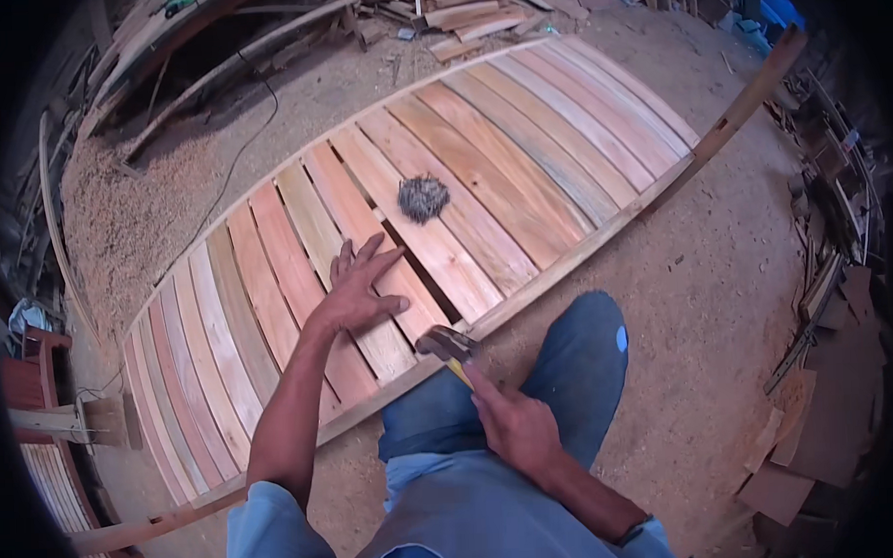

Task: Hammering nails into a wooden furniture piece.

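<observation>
In front of me lies a long wooden frame with several pale and reddish slats (527,188) set side by side across it. My left hand (356,290) rests on the slats with its fingers spread, holding nothing I can see. My right hand (517,421) grips the yellow handle of a claw hammer (447,344). The hammer's dark head is over the frame's near rail (536,300), close to the slat ends. Beyond my left hand, a heap of nails (423,198) sits on the slats. A dark gap shows between two slats, right of my left hand.
Sawdust (134,216) is heaped on the floor at the left, with a thin cable (243,153) beside it. Scrap boards (477,17) lie at the far side. Flat panels (831,433) lie at the right. A red-brown wooden piece (37,377) stands at the left edge.
</observation>
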The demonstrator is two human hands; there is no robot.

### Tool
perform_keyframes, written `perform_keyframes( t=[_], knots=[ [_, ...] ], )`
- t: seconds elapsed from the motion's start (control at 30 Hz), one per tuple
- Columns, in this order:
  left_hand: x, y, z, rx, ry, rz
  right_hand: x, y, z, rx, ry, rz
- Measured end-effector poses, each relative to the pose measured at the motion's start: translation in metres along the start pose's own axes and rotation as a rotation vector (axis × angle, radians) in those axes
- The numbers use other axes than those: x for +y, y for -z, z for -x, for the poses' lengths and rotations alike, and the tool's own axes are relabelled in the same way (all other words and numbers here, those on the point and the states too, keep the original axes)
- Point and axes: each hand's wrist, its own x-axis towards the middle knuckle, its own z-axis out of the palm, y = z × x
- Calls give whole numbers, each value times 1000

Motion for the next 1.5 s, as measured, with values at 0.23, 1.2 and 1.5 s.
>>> perform_keyframes(
  t=[0.23, 1.2, 1.5],
  knots=[
    [14, 23, -101, 708, -105, 329, 57, 12, 68, 254, -7, -214],
    [39, 48, -178, 263, 221, 765, 108, 2, 116, 509, -485, -375],
    [47, 31, -149, 473, 202, 1139, 106, 3, 115, 512, -519, -340]
  ],
)
